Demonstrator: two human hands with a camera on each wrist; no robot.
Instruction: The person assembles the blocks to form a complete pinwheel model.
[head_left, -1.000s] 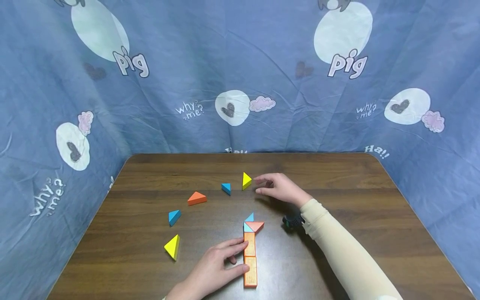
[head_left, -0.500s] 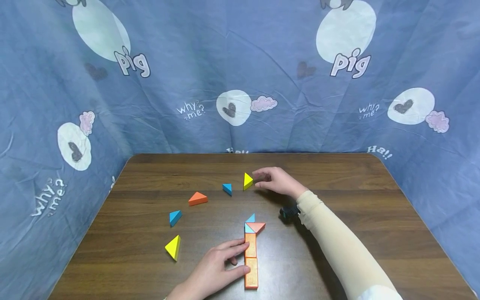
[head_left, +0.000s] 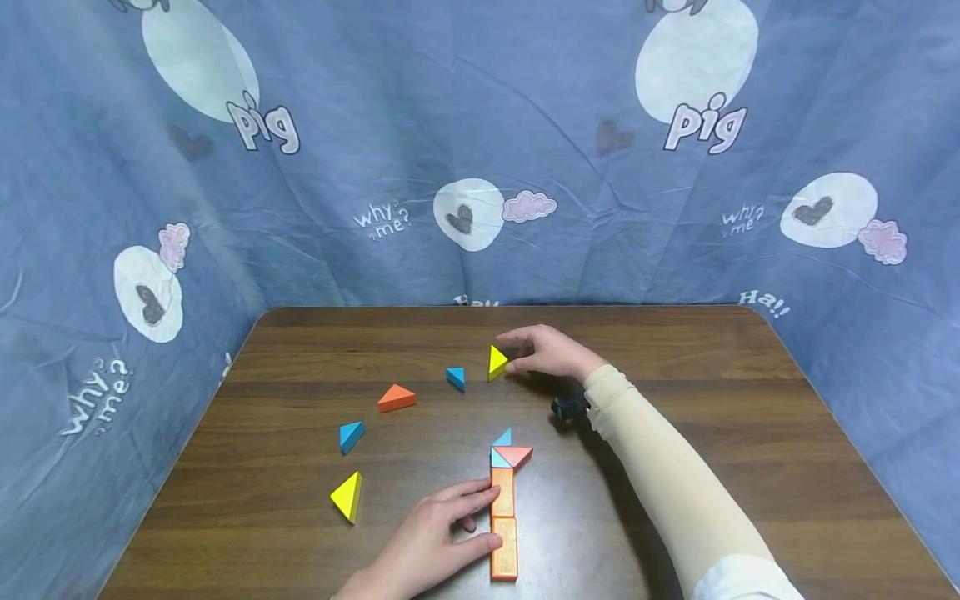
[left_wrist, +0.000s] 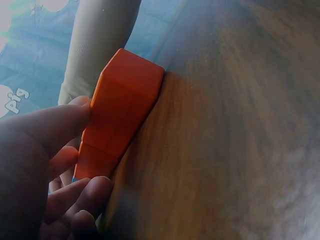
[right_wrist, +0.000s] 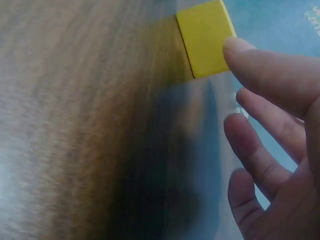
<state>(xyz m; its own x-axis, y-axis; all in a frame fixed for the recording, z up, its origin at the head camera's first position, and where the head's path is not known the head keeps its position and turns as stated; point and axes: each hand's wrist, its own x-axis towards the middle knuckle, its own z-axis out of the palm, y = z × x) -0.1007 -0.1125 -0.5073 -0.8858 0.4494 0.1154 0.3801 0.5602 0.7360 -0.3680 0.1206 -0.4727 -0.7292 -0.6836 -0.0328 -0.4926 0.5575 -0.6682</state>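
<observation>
My left hand (head_left: 438, 525) rests beside two orange rectangular blocks (head_left: 504, 546) laid end to end, index fingertip and thumb tip touching them from the left. In the left wrist view the orange blocks (left_wrist: 122, 95) show their side faces, with fingertips against them. At their far end lie light-blue triangular blocks (head_left: 503, 437) and a salmon-pink triangular block (head_left: 514, 455). My right hand (head_left: 550, 352) reaches to a yellow triangular block (head_left: 497, 364) farther back. In the right wrist view the thumb tip overlaps the edge of this yellow block (right_wrist: 206, 42); the other fingers are spread apart.
Left of the hands, a small blue triangle (head_left: 456, 378), an orange triangle (head_left: 396, 398), another blue triangle (head_left: 350, 436) and a yellow triangle (head_left: 347, 497) lie spaced in a curve on the wooden table (head_left: 247, 450). A blue printed curtain (head_left: 390, 108) hangs behind.
My right hand has moved left and slightly farther back, bringing its thumb to the far yellow triangular block. The left hand has stayed at the orange blocks.
</observation>
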